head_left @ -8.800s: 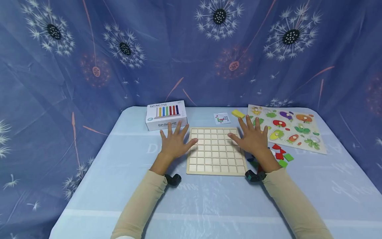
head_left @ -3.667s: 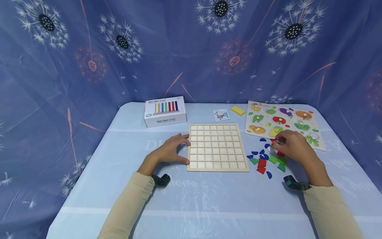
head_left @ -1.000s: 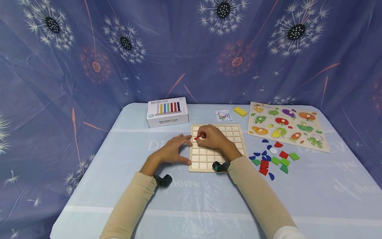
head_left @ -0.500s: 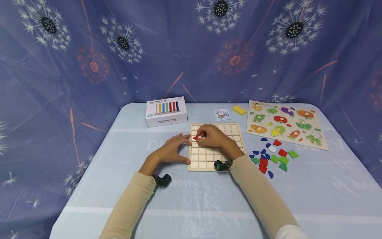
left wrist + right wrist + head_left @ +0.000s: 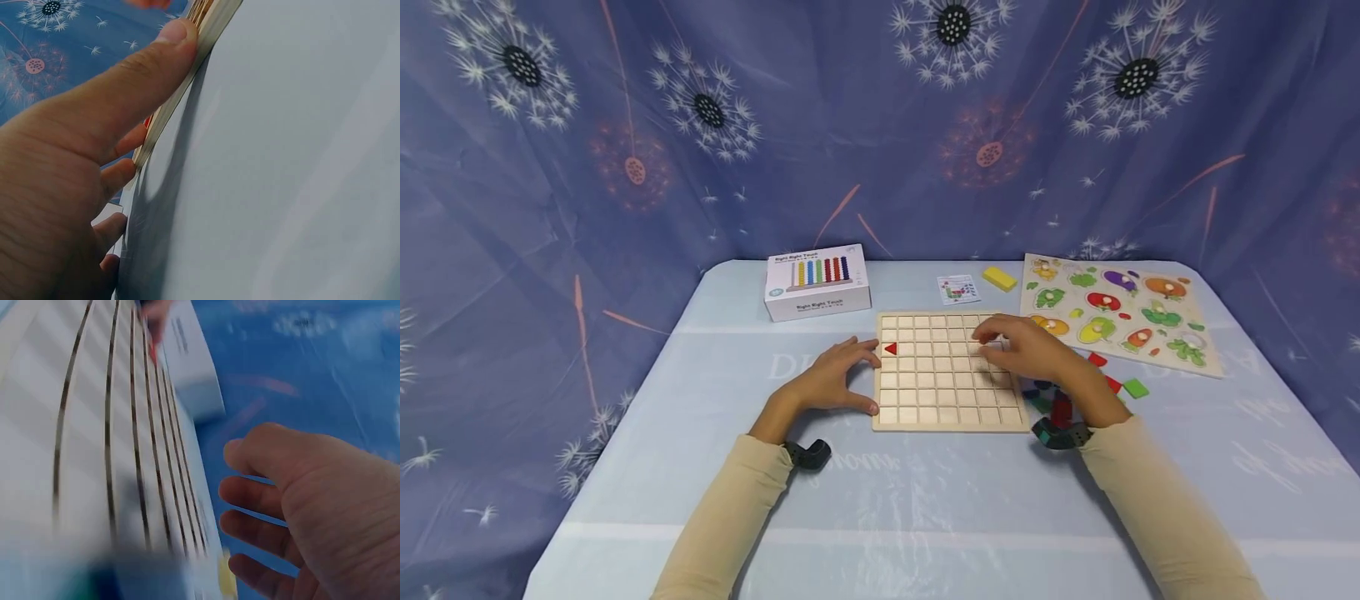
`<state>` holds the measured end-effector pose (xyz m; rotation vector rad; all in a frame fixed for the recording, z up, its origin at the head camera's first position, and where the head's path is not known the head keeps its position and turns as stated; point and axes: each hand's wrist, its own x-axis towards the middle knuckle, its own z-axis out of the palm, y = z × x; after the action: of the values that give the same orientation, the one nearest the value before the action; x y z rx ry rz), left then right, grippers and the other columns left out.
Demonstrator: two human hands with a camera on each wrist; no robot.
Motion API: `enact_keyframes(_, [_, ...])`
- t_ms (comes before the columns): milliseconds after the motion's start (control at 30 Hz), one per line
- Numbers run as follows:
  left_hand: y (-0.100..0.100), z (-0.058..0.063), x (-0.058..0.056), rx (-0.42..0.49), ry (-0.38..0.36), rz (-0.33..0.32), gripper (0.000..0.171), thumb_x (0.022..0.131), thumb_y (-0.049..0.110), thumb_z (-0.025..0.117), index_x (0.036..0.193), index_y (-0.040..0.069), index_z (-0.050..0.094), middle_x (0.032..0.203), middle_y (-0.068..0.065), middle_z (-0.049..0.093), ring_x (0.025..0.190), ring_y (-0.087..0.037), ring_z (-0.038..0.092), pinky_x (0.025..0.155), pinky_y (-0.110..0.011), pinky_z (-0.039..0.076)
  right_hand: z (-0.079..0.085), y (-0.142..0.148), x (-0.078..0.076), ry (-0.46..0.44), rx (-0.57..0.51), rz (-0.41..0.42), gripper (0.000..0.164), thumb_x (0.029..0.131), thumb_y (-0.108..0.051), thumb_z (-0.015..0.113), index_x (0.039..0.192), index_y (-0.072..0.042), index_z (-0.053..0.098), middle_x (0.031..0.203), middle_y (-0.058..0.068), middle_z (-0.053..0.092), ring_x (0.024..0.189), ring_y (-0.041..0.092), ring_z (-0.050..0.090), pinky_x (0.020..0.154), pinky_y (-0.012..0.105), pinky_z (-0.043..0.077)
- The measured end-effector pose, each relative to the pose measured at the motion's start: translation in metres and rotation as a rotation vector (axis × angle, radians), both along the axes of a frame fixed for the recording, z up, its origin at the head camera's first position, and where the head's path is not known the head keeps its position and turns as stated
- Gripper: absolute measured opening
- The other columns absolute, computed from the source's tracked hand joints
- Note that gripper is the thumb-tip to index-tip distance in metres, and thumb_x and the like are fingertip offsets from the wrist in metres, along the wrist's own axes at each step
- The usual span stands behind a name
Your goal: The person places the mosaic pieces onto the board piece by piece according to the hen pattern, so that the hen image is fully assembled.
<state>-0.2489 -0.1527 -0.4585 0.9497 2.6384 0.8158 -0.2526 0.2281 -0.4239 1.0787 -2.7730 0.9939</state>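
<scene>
A square wooden grid board [image 5: 936, 380] lies on the table. A red triangle piece [image 5: 891, 349] sits in a cell of its left column, third row from the back. My left hand [image 5: 829, 379] rests against the board's left edge, thumb and fingers spread along it; the left wrist view shows the thumb [image 5: 150, 69] touching the rim. Above the board's right side is my right hand [image 5: 1026, 346], fingers loosely bent with nothing between them. Beneath the right forearm, loose coloured pieces [image 5: 1135, 388] are partly hidden.
Behind the board are a white box [image 5: 817, 283], a small pattern card [image 5: 958, 289] and a yellow block [image 5: 999, 278]. A vegetable puzzle board [image 5: 1138, 312] lies at the back right. A dandelion-print curtain [image 5: 880, 125] hangs behind the table.
My right hand has let go of the red triangle, leaving it on the board, and moved right to the board's right side. My left hand has stayed at the left edge.
</scene>
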Motion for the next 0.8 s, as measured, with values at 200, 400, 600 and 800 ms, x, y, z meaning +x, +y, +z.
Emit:
enact_keyframes(200, [0.001, 0.0, 0.0, -0.002, -0.005, 0.0, 0.07, 0.071, 0.05, 0.091, 0.125, 0.022, 0.058, 0.163, -0.003, 0.032, 0.152, -0.037, 0.014, 0.12, -0.056, 0.013, -0.002, 0.088, 0.021, -0.058, 0.111, -0.259, 0.027, 0.095, -0.007, 0.069, 0.121, -0.001, 0.067, 0.118, 0.017, 0.066, 0.11, 0.037, 0.06, 0.096, 0.063, 0.046])
enact_keyframes(400, [-0.001, 0.001, 0.0, -0.006, -0.016, 0.003, 0.069, 0.071, 0.05, 0.09, 0.125, 0.022, 0.057, 0.163, -0.002, 0.031, 0.152, -0.035, 0.013, 0.12, -0.057, 0.012, -0.009, 0.137, 0.032, -0.188, 0.15, -0.397, 0.028, 0.093, -0.001, 0.068, 0.121, -0.003, 0.069, 0.122, 0.021, 0.063, 0.114, 0.041, 0.053, 0.097, 0.069, 0.041])
enact_keyframes(600, [-0.002, 0.002, 0.0, -0.008, -0.018, 0.006, 0.069, 0.072, 0.05, 0.09, 0.126, 0.022, 0.056, 0.164, -0.001, 0.03, 0.153, -0.034, 0.012, 0.119, -0.057, 0.012, -0.017, 0.145, 0.03, -0.185, 0.174, -0.391, 0.031, 0.09, 0.002, 0.071, 0.121, -0.003, 0.07, 0.12, 0.022, 0.063, 0.11, 0.039, 0.054, 0.095, 0.064, 0.046])
enact_keyframes(800, [-0.001, -0.001, -0.001, -0.007, -0.02, 0.005, 0.069, 0.071, 0.05, 0.09, 0.125, 0.023, 0.056, 0.164, 0.0, 0.031, 0.152, -0.034, 0.012, 0.119, -0.058, 0.013, -0.02, 0.145, 0.028, -0.178, 0.215, -0.433, 0.029, 0.09, -0.009, 0.076, 0.117, 0.0, 0.071, 0.111, 0.019, 0.067, 0.102, 0.036, 0.056, 0.092, 0.06, 0.049])
